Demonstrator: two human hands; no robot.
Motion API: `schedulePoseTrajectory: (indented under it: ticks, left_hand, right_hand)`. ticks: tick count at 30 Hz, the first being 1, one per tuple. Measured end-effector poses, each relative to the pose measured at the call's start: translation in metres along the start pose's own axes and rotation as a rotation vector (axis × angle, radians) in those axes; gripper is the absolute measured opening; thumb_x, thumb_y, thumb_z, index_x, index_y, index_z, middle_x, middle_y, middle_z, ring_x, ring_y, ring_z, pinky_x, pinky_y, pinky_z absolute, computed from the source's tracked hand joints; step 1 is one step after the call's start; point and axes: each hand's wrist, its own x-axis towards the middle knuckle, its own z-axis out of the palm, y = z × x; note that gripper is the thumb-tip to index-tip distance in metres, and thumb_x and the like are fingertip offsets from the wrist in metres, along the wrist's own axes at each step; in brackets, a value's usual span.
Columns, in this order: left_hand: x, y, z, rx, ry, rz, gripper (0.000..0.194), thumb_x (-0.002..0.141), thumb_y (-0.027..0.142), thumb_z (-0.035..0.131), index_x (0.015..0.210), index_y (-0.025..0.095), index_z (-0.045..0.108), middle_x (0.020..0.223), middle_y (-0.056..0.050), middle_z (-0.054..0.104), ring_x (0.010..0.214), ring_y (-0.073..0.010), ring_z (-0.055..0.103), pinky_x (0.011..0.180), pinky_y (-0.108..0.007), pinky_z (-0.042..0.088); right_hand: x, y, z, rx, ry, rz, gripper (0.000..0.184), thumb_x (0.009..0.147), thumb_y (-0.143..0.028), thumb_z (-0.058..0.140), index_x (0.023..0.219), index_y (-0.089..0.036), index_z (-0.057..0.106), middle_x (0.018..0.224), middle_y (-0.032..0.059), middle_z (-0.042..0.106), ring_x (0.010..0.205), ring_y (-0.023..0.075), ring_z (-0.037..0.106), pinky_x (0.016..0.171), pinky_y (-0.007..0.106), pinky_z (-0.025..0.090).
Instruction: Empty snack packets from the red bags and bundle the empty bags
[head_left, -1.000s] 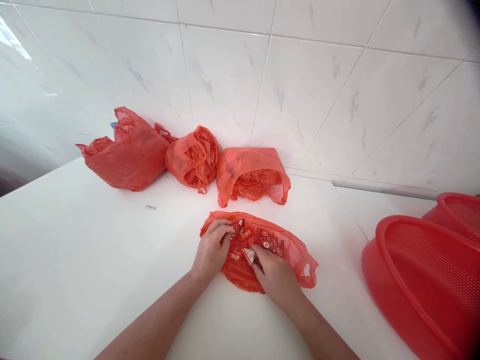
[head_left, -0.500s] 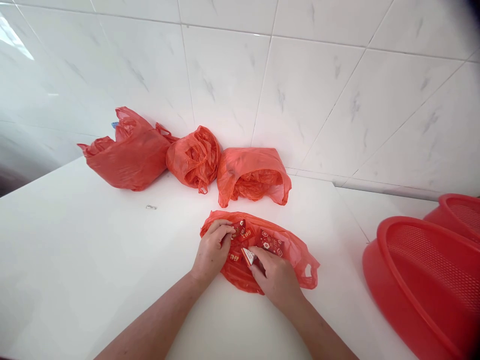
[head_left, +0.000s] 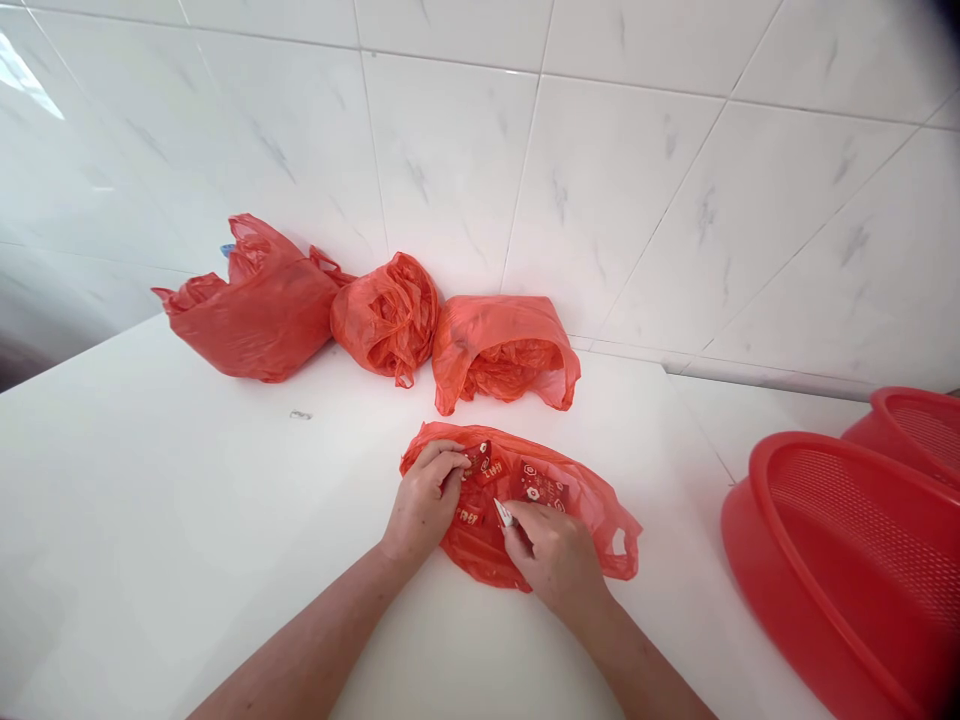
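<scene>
Left hand (head_left: 424,500) pinches flat red plastic bag (head_left: 592,505); right hand (head_left: 551,555) grips small red-white packet (head_left: 502,513) on it.

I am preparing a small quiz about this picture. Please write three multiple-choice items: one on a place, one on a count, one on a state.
1. Where do both hands rest?
A. on the flat red bag nearest the person
B. in a red basket
C. on the wall

2. How many red bags lie along the wall?
A. one
B. three
C. five

3. What do the right fingers do?
A. lie flat and empty
B. pinch a small packet
C. grip a basket rim

Answers:
1 A: left hand and right hand are on the flat bag.
2 B: three bags.
3 B: the small packet sits between the fingers.
</scene>
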Motion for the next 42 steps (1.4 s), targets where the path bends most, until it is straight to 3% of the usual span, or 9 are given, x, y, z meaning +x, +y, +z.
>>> schedulePoseTrajectory:
  ticks: [8, 11, 13, 18, 21, 26, 31, 34, 42]
  left_hand:
    - [0.000, 0.000, 0.000, -0.002, -0.001, 0.011, 0.021, 0.086, 0.010, 0.044, 0.087, 0.022, 0.062, 0.104, -0.006, 0.060, 0.094, -0.0162, 0.059, 0.082, -0.032, 0.052]
    - [0.000, -0.001, 0.000, -0.001, -0.004, 0.009, 0.021, 0.086, 0.011, 0.044, 0.089, 0.022, 0.062, 0.105, -0.005, 0.060, 0.095, -0.0161, 0.059, 0.083, -0.033, 0.051]
    - [0.000, -0.002, 0.000, -0.002, -0.002, 0.013, 0.021, 0.087, 0.011, 0.044, 0.089, 0.022, 0.062, 0.105, -0.006, 0.060, 0.096, -0.0165, 0.059, 0.084, -0.033, 0.051]
    - [0.000, -0.001, 0.000, 0.023, 0.003, 0.012, 0.020, 0.087, 0.013, 0.045, 0.088, 0.022, 0.063, 0.105, -0.006, 0.061, 0.096, -0.0166, 0.059, 0.083, -0.033, 0.051]
    - [0.000, -0.001, 0.000, 0.040, 0.002, 0.007, 0.020, 0.086, 0.013, 0.045, 0.087, 0.022, 0.063, 0.105, -0.005, 0.061, 0.095, -0.0169, 0.059, 0.082, -0.033, 0.052]
    - [0.000, -0.001, 0.000, 0.048, 0.013, 0.017, 0.020, 0.086, 0.013, 0.046, 0.087, 0.022, 0.063, 0.104, -0.005, 0.062, 0.094, -0.0171, 0.060, 0.081, -0.033, 0.052]
    - [0.000, -0.002, 0.000, 0.040, 0.008, 0.029, 0.020, 0.086, 0.013, 0.046, 0.088, 0.022, 0.063, 0.104, -0.006, 0.062, 0.095, -0.0175, 0.059, 0.081, -0.034, 0.052]
    - [0.000, -0.001, 0.000, 0.028, 0.005, 0.027, 0.020, 0.087, 0.013, 0.045, 0.088, 0.022, 0.063, 0.103, -0.006, 0.061, 0.094, -0.0169, 0.059, 0.081, -0.034, 0.052]
    - [0.000, -0.001, 0.000, 0.001, -0.008, 0.032, 0.021, 0.087, 0.012, 0.044, 0.088, 0.022, 0.062, 0.104, -0.006, 0.061, 0.095, -0.0171, 0.059, 0.082, -0.033, 0.052]
  right_hand:
    - [-0.001, -0.001, -0.003, -0.111, -0.015, -0.001, 0.029, 0.085, -0.015, 0.039, 0.080, -0.019, 0.068, 0.054, -0.0005, 0.058, 0.048, 0.0117, 0.051, 0.047, 0.025, 0.034]
    - [-0.001, -0.002, -0.005, 0.008, -0.063, 0.003, 0.022, 0.085, -0.027, 0.050, 0.096, -0.020, 0.067, 0.066, 0.0007, 0.065, 0.057, 0.0136, 0.058, 0.052, 0.025, 0.041]
    - [0.001, -0.001, -0.009, 0.069, -0.035, 0.031, 0.032, 0.084, -0.035, 0.054, 0.111, -0.019, 0.062, 0.078, 0.0030, 0.069, 0.067, 0.0154, 0.062, 0.060, 0.026, 0.047]
    - [0.006, 0.011, -0.018, -0.049, 0.109, 0.140, 0.032, 0.087, -0.019, 0.042, 0.114, -0.019, 0.060, 0.102, 0.0067, 0.066, 0.092, 0.0186, 0.061, 0.079, 0.032, 0.049]
    - [0.007, 0.017, -0.017, -0.100, 0.007, 0.185, 0.042, 0.081, -0.011, 0.043, 0.120, -0.020, 0.055, 0.112, 0.0065, 0.063, 0.103, 0.0216, 0.058, 0.084, 0.036, 0.049]
    - [0.006, 0.018, -0.013, -0.131, -0.162, 0.286, 0.055, 0.077, -0.008, 0.044, 0.130, -0.020, 0.046, 0.116, 0.0074, 0.062, 0.099, 0.0246, 0.060, 0.070, 0.035, 0.052]
    - [0.009, 0.017, -0.017, -0.056, -0.044, 0.391, 0.040, 0.084, -0.014, 0.038, 0.119, -0.021, 0.055, 0.097, 0.0046, 0.069, 0.084, 0.0204, 0.065, 0.069, 0.033, 0.051]
    - [0.009, 0.016, -0.020, 0.047, 0.033, 0.424, 0.036, 0.087, -0.019, 0.036, 0.117, -0.021, 0.056, 0.097, 0.0034, 0.069, 0.084, 0.0192, 0.065, 0.070, 0.033, 0.052]
    - [0.006, 0.012, -0.024, 0.240, 0.086, 0.434, 0.037, 0.086, -0.019, 0.034, 0.114, -0.024, 0.058, 0.106, 0.0031, 0.067, 0.094, 0.0199, 0.063, 0.076, 0.036, 0.052]
